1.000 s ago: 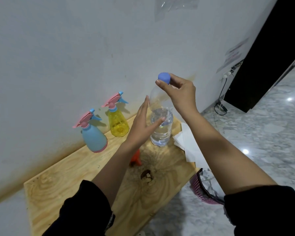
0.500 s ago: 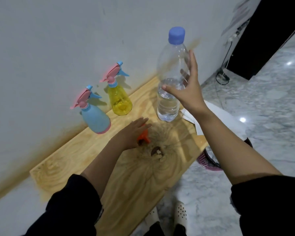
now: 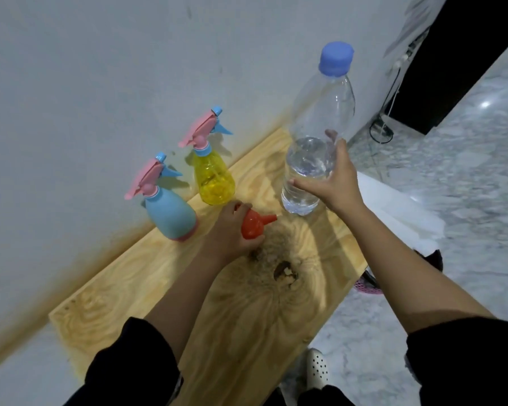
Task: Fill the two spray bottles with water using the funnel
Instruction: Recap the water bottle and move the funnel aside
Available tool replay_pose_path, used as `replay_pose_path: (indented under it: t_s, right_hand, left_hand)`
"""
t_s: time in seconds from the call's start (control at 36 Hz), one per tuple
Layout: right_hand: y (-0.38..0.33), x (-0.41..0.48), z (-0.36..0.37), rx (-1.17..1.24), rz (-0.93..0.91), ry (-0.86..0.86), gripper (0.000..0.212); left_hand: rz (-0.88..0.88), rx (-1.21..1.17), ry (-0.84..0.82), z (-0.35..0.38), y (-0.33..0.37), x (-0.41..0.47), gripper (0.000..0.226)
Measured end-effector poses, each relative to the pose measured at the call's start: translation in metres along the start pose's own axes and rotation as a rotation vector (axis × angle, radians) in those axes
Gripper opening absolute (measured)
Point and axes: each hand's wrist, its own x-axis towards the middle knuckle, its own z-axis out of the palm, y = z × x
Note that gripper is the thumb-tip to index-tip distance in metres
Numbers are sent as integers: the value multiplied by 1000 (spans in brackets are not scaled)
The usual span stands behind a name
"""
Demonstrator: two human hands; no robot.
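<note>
A blue spray bottle (image 3: 170, 210) and a yellow spray bottle (image 3: 214, 180), both with pink trigger heads screwed on, stand by the wall on a wooden table (image 3: 247, 312). My left hand (image 3: 230, 232) grips an orange funnel (image 3: 255, 225) lying on the table in front of them, spout pointing right. A clear water bottle (image 3: 317, 136) with a blue cap on stands upright to the right, roughly half full. My right hand (image 3: 332, 183) holds its lower body, thumb in front and fingers behind.
White paper (image 3: 393, 212) lies at the table's right end. A pink basket (image 3: 367, 288) sits on the marble floor below the edge. Cables (image 3: 381, 130) trail by the wall near a dark door. A dark knot (image 3: 285, 272) marks the table's middle.
My left hand dropped from the water bottle to the table and closed on the funnel. My right hand slid from the cap down to the bottle's body. The camera tilted downward.
</note>
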Motion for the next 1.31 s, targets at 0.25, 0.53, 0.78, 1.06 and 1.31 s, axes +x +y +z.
replay_pose_path:
  t_s: [0.25, 0.53, 0.78, 1.06, 1.31]
  right_hand:
    - [-2, 19, 0, 1, 21, 68, 95]
    - [-4, 88, 0, 12, -35, -10, 94]
    - [-3, 156, 18, -24, -196, -154, 93]
    - [0, 193, 36, 16, -245, -277, 95]
    - [7, 202, 39, -57, -282, -407, 92]
  left_hand:
    - [-322, -396, 253, 31, 20, 6, 64]
    - [-600, -558, 507, 65, 26, 67, 72]
    - [-657, -572, 580, 86, 25, 134, 73]
    - [-689, -407, 648, 85, 10, 165, 70]
    - [-678, -236, 649, 92, 9, 161, 57]
